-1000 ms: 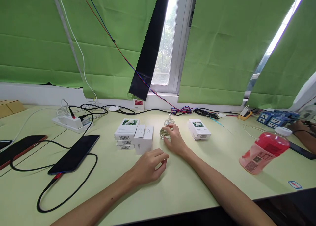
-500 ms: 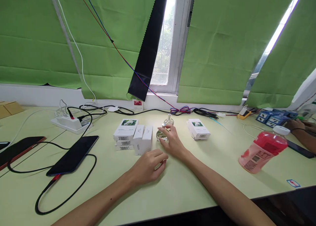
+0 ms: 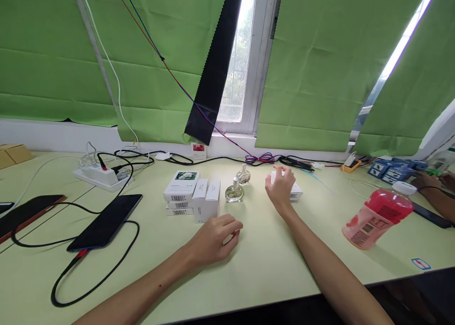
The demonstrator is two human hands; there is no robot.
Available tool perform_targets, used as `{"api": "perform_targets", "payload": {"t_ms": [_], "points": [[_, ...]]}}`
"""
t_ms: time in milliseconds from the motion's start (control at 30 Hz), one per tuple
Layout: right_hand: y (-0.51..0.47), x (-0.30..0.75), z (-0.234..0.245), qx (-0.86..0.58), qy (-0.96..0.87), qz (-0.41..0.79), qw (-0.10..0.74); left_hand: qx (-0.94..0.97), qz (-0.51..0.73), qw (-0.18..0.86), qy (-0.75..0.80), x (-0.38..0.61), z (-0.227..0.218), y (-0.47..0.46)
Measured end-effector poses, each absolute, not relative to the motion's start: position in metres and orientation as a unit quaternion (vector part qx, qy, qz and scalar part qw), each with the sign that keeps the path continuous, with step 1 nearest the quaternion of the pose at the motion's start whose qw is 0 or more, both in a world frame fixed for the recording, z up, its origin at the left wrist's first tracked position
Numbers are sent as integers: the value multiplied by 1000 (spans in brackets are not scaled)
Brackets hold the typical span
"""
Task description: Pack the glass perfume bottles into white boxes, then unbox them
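Observation:
My left hand [image 3: 216, 238] rests on the table in front of two upright white boxes [image 3: 206, 204]; its fingers are loosely bent, with a gap at the thumb and nothing visible in them. Over a white carton [image 3: 296, 193] on the right is my right hand [image 3: 280, 187], fingers apart and curved across its top. It hides most of the carton, so contact is unclear. Between the hands stand two clear glass perfume bottles, the nearer bottle [image 3: 234, 193] and the farther bottle [image 3: 243, 176]. A stack of flat white boxes [image 3: 180, 192] with flower pictures lies left of the upright pair.
A pink drink bottle [image 3: 378, 216] leans at the right. On the left are a phone [image 3: 104, 224] on a black cable and a white power strip [image 3: 101, 177]. Cables run along the back wall. Another person's hand [image 3: 424, 180] is at the far right, near blue boxes [image 3: 396, 170].
My right hand has left the nearer perfume bottle and moved right, over the white carton. Both bottles now show fully. My left hand stays in place.

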State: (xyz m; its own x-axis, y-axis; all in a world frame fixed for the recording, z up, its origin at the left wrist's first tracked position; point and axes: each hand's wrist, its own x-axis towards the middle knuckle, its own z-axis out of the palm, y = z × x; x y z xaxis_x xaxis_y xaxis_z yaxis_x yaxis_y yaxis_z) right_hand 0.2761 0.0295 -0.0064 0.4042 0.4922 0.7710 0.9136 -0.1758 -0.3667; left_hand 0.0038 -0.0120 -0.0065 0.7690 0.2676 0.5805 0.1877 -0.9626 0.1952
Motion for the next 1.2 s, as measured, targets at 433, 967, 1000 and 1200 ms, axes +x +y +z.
{"api": "perform_targets", "payload": {"t_ms": [433,967,1000,1200], "points": [[25,294,-5,-876,-407,-129,224,941,310,65,120,4,-8,-12],[20,254,-2,-803,-500,-133,294,942,306,58,124,4,-6,-13],[19,251,-4,-806,-506,-122,282,942,307,56,124,4,-6,-13],[17,242,-10,-815,-531,-61,222,944,301,64,119,4,-4,-14]]}}
